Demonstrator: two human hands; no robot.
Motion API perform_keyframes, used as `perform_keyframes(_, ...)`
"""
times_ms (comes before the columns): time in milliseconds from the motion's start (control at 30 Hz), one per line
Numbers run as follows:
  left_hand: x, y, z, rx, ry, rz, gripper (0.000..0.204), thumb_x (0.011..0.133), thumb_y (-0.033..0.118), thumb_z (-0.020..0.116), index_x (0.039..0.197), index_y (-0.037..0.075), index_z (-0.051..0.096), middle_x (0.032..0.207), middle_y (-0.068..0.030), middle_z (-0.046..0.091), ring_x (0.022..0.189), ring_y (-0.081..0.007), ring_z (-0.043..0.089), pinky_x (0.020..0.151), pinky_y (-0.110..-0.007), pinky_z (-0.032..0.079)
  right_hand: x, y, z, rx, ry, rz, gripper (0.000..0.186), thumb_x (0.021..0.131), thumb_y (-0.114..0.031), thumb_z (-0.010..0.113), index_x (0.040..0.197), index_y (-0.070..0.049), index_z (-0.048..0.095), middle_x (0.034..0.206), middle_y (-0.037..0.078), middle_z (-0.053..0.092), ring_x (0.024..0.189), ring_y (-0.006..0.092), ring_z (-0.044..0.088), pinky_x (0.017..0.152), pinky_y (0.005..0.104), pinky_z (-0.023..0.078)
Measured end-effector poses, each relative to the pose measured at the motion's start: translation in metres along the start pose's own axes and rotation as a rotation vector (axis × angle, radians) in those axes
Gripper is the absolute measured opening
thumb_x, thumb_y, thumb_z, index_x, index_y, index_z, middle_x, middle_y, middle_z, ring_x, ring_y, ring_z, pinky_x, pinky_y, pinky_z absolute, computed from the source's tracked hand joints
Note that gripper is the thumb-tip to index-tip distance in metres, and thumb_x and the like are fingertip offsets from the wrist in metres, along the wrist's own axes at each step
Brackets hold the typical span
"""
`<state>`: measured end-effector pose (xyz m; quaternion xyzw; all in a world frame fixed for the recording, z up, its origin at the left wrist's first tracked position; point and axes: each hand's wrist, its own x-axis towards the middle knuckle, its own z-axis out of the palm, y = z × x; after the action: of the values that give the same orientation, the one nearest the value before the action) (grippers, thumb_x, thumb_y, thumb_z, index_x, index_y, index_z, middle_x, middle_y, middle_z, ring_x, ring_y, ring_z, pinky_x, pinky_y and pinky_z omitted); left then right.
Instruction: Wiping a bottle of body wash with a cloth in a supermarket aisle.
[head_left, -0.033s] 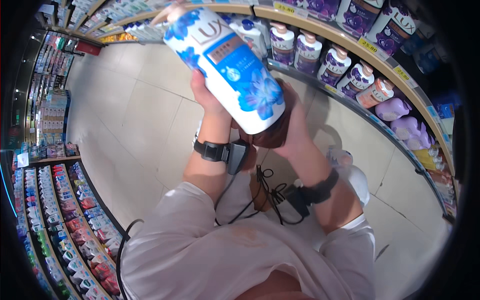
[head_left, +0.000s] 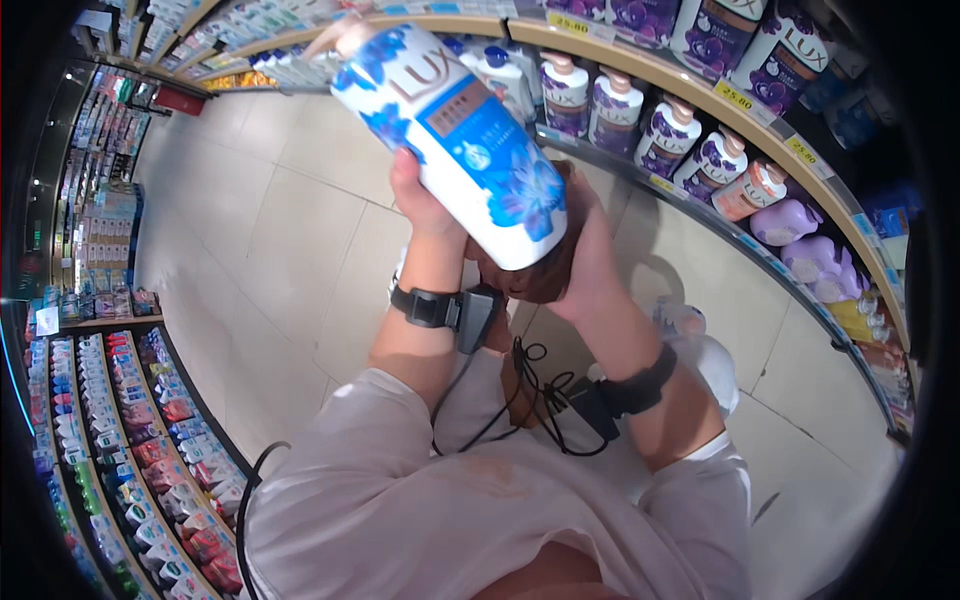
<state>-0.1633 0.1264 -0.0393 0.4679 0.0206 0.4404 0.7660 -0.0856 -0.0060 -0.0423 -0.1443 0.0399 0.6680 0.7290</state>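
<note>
A large white pump bottle (head_left: 465, 150) with blue flowers and a blue label is tilted in front of me, its pale pump at the upper left and its base toward me. My left hand (head_left: 425, 200) grips its left side, thumb along the edge and the other fingers mostly hidden behind it. At the lower right side, near the base, my right hand (head_left: 590, 250) is closed round it, its fingertips out of sight. A glossy dark brown thing (head_left: 540, 286) shows under the base between my hands; its kind cannot be made out.
A curved shelf (head_left: 690, 75) at the right holds purple-and-white pump bottles (head_left: 668, 135), an orange one (head_left: 750, 190) and lilac bottles (head_left: 785, 222). Shelves of small packages (head_left: 140, 450) line the left. Black cables (head_left: 535, 395) hang between my wristbands. Pale floor tiles (head_left: 290, 230) lie below.
The bottle has shifted slightly downward in the picture, with both hands still on it. Little else differs.
</note>
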Motion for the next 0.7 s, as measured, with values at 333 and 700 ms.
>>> perform_keyframes(333, -0.002, -0.032, 0.023, -0.224, 0.350, -0.051, 0.059, 0.092, 0.034, 0.064, 0.136, 0.002, 0.044, 0.126, -0.0145, 0.060, 0.117, -0.0270, 0.058, 0.101, -0.042, 0.048, 0.016, -0.009, -0.034, -0.630, 0.332, -0.840, 0.040, 0.102, -0.033, 0.052, 0.126, -0.001, 0.051, 0.104, 0.004, 0.061, 0.095, 0.0102, 0.056, 0.082, 0.0254, 0.046)
perform_keyframes(700, 0.028, -0.030, 0.021, -0.060, 0.383, 0.016, 0.052, 0.095, 0.033, 0.056, 0.135, 0.001, 0.045, 0.123, -0.0165, 0.061, 0.109, -0.0293, 0.063, 0.096, -0.042, 0.051, -0.021, -0.048, -0.004, -1.638, 0.605, -0.846, 0.043, 0.094, -0.042, 0.064, 0.090, 0.001, 0.071, 0.065, 0.007, 0.066, 0.063, 0.0221, 0.064, 0.063, 0.0369, 0.049)
